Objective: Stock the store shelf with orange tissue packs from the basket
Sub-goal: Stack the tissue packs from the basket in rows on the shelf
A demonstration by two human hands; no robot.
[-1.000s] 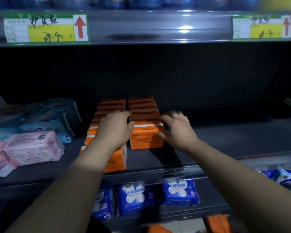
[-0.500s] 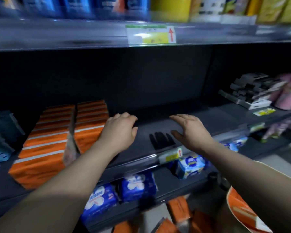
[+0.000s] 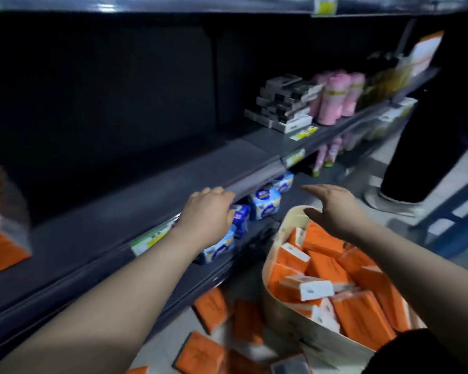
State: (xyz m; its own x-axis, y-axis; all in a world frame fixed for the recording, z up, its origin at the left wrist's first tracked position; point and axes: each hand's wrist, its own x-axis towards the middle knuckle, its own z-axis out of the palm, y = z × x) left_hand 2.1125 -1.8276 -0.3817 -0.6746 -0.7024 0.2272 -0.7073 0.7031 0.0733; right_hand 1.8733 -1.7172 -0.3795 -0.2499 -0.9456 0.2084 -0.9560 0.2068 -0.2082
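A cream basket [image 3: 278, 238] at the lower right holds several orange tissue packs [image 3: 324, 268]. More orange packs [image 3: 214, 314] lie loose on the floor beside it. Stocked orange packs [image 3: 0, 244] stand at the far left of the dark shelf [image 3: 119, 211]. My left hand [image 3: 207, 211] hovers at the shelf's front edge, fingers curled loosely, holding nothing. Above the basket's far rim is my right hand [image 3: 335, 209], empty, with its fingers spread.
Blue and white packs [image 3: 262, 201] line the lower shelf under my left hand. Grey boxes [image 3: 284, 106] and pink rolls [image 3: 338, 95] stand further right on the shelf. A person's dark leg and shoe [image 3: 395, 203] stand on the floor at the right, next to a blue frame [image 3: 454, 211].
My view has swung right and down, from the stocked orange rows to the basket. Both hands have left the packs and drawn back off the shelf, the right one moving over the basket.
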